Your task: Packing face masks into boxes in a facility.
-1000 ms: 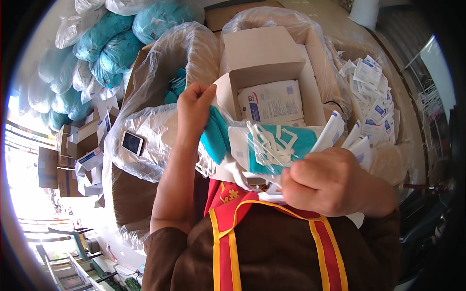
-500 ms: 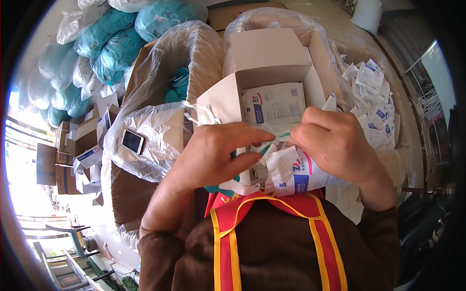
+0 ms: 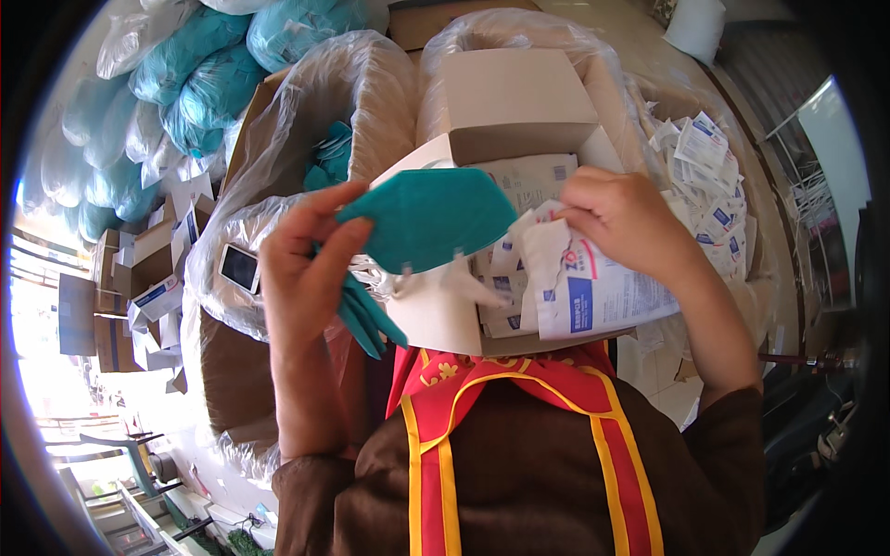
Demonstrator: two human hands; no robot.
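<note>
My left hand [image 3: 306, 264] is closed on teal folded face masks. One mask [image 3: 440, 218] is pinched between thumb and fingers, spread flat above the carton, its white straps dangling. More masks [image 3: 366, 320] hang below the same palm. My right hand [image 3: 630, 222] grips the upper edge of a white printed packet [image 3: 603, 301], whose left end is torn. Beneath both hands stands an open cardboard carton [image 3: 519, 97] with its flaps spread. Inside it lie further white packets [image 3: 538, 176], partly hidden by the mask and my right hand.
To the left, a plastic-lined box [image 3: 385, 102] holds loose teal masks [image 3: 329, 153]. A phone [image 3: 240, 268] rests on its plastic. Opened white packets [image 3: 718, 213] fill a lined box at the right. Bulging bags of teal items [image 3: 222, 88] and small cartons [image 3: 153, 269] are piled far left.
My hands have moved apart. The left has drawn a teal mask out of the packet and carried it left and up; the right still holds the torn packet above the carton.
</note>
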